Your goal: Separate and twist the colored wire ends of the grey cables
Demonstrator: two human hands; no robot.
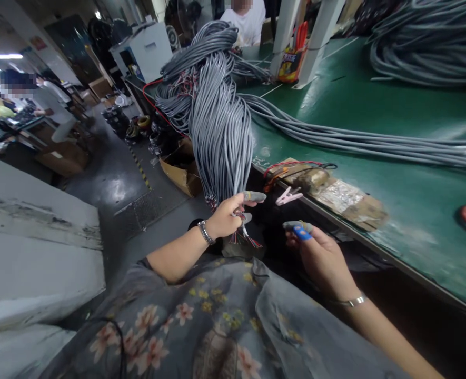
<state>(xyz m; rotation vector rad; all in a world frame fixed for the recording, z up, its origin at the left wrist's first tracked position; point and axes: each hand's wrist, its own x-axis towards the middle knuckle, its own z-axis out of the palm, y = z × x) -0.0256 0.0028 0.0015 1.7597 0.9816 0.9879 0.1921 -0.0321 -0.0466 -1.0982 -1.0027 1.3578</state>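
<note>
A thick bundle of grey cables (222, 126) hangs over the table's edge in front of me. My left hand (227, 216) is closed around the end of a cable, and thin coloured wires (252, 242) fan out below the fingers. Grey finger covers sit on some fingertips. To the right, apart from the cables, my right hand (323, 250) has its thumb and forefinger pressed together; whatever lies between them is hidden. Blue tape (302, 232) wraps that thumb. Between the hands, a pink clip (289, 196) sits at the table's edge.
On the green table (414, 205) lie a taped cardboard piece (347, 197), a long run of grey cables (335, 134) and a large cable coil (434, 47). An open carton (183, 168) stands on the floor. Co-workers sit at the back and far left.
</note>
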